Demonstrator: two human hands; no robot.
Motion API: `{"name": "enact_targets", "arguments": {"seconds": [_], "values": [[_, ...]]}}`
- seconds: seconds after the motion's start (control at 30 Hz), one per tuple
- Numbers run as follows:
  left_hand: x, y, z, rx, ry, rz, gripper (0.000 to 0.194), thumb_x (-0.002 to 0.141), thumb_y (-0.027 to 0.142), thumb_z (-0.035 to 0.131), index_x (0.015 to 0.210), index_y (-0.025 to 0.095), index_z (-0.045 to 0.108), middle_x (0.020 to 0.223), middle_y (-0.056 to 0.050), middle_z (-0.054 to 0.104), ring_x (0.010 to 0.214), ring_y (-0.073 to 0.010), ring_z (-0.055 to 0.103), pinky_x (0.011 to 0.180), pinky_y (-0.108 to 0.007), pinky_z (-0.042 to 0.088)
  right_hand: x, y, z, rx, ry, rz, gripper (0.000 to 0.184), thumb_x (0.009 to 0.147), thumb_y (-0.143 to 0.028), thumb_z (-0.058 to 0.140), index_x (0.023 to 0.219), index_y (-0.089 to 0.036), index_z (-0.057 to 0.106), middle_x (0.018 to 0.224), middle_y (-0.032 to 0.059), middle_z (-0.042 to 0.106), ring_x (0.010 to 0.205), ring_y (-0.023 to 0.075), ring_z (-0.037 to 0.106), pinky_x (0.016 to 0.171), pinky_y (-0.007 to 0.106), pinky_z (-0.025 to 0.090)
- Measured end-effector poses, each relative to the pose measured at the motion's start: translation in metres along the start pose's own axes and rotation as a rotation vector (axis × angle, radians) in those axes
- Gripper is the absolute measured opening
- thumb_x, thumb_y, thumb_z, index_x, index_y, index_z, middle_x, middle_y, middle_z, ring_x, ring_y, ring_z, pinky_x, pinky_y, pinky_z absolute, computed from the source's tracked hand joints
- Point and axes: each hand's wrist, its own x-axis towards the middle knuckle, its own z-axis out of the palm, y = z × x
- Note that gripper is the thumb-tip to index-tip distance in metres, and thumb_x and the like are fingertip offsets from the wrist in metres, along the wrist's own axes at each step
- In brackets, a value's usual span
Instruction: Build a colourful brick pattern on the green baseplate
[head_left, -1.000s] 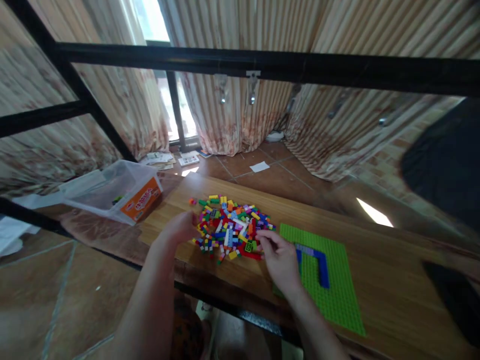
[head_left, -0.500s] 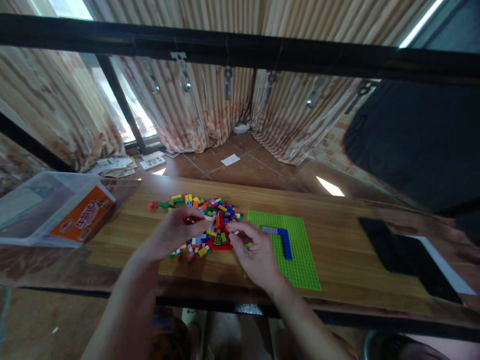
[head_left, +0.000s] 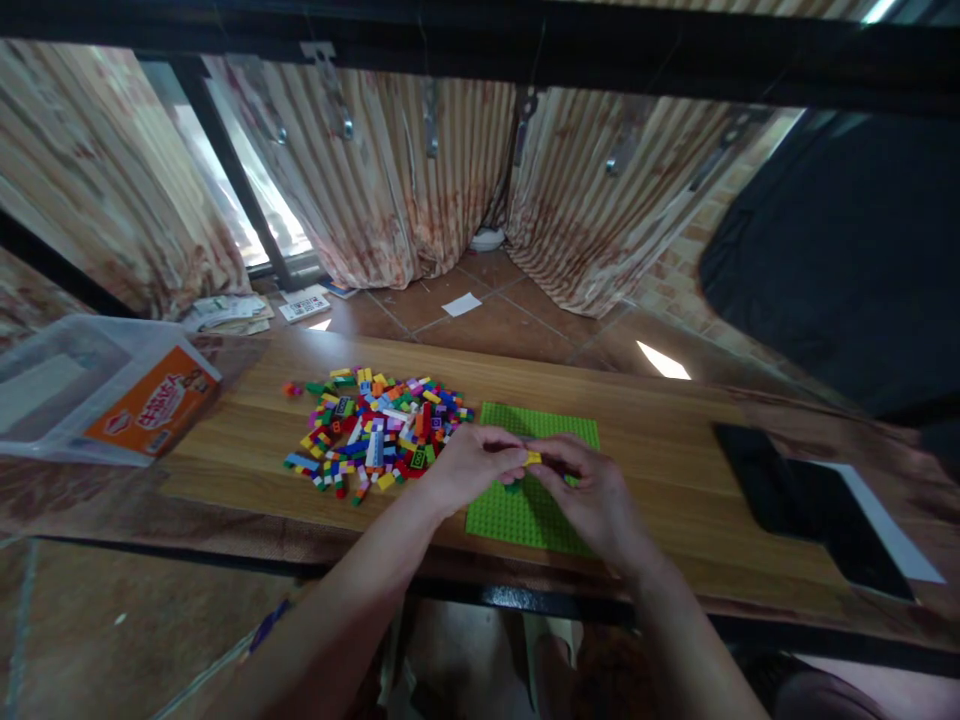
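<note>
My left hand and my right hand meet above the green baseplate. Between their fingertips is a small yellow brick, pinched from both sides. Just under my left fingers shows a dark green bit, too small to make out. The blue bricks on the baseplate are hidden behind my hands. To the left of the plate, a loose pile of mixed toy bricks spreads over the wooden tabletop.
A clear plastic bin with an orange label stands at the table's left end. Toward the right end lie a flat black object, another dark one and a white sheet. A black bar crosses above the table.
Both hands have moved right, from the brick pile to over the baseplate, and a yellow brick now shows between them. The camera view swung right, so the table appears shifted left.
</note>
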Motion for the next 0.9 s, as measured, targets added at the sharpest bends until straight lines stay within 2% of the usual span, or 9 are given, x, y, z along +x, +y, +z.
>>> {"name": "enact_targets", "arguments": {"seconds": [0.1,0.2,0.27,0.33,0.5,0.67,0.9], "values": [[0.006,-0.004,-0.002,0.171,0.019,0.091,0.014,0.074,0.022,0.065,0.085,0.012,0.07,0.064,-0.001,0.066,0.059,-0.011,0.06,0.061,-0.023,0.048,-0.006,0.012,-0.018,-0.066,-0.027,0.03,0.017,0.084,-0.029,0.059,0.096,-0.022,0.07,0.094,0.004,0.069,0.081,0.0162,0.064,0.076,0.031,0.052],[0.011,-0.001,-0.017,0.372,0.143,0.204,0.014,0.076,0.023,0.061,0.083,0.015,0.07,0.068,0.0,0.067,0.062,-0.0122,0.061,0.06,-0.023,0.047,-0.012,0.027,-0.04,-0.12,0.096,0.121,0.02,0.083,-0.034,0.06,0.094,-0.02,0.069,0.089,0.0047,0.07,0.075,0.0166,0.064,0.071,0.03,0.052],[0.012,0.003,-0.027,0.427,0.222,0.221,0.016,0.078,0.026,0.058,0.082,0.015,0.069,0.068,0.0,0.066,0.063,-0.0134,0.062,0.06,-0.023,0.047,-0.015,0.036,-0.052,-0.138,0.159,0.187,0.023,0.081,-0.037,0.062,0.094,-0.02,0.069,0.087,0.0051,0.07,0.073,0.0173,0.065,0.067,0.03,0.052],[0.011,0.005,-0.033,0.504,0.203,0.196,0.018,0.079,0.028,0.056,0.079,0.015,0.068,0.064,0.001,0.064,0.062,-0.0138,0.061,0.06,-0.023,0.046,-0.018,0.04,-0.055,-0.138,0.161,0.201,0.024,0.081,-0.038,0.062,0.094,-0.02,0.07,0.087,0.0053,0.071,0.072,0.0175,0.065,0.065,0.03,0.052],[0.007,0.0,-0.024,0.784,0.042,0.095,0.018,0.078,0.029,0.056,0.073,0.016,0.067,0.062,-0.001,0.065,0.062,-0.015,0.06,0.058,-0.024,0.044,-0.025,0.032,-0.03,-0.192,0.012,0.054,0.016,0.083,-0.03,0.061,0.094,-0.025,0.071,0.093,0.0037,0.072,0.084,0.0189,0.066,0.074,0.032,0.052],[0.004,-0.006,-0.016,0.938,0.023,0.044,0.014,0.077,0.025,0.059,0.076,0.015,0.068,0.068,-0.003,0.068,0.065,-0.0162,0.061,0.061,-0.025,0.043,-0.028,0.024,-0.006,-0.329,-0.11,-0.075,0.018,0.083,-0.017,0.062,0.095,-0.026,0.071,0.093,0.004,0.072,0.09,0.0198,0.064,0.08,0.034,0.05],[0.004,-0.007,-0.011,0.988,0.027,0.022,0.009,0.075,0.022,0.064,0.077,0.014,0.067,0.07,-0.002,0.067,0.067,-0.0151,0.06,0.061,-0.024,0.042,-0.027,0.027,-0.001,-0.416,-0.138,-0.125,0.013,0.083,-0.018,0.065,0.093,-0.024,0.07,0.088,0.0034,0.071,0.089,0.0204,0.06,0.078,0.033,0.048]]}}
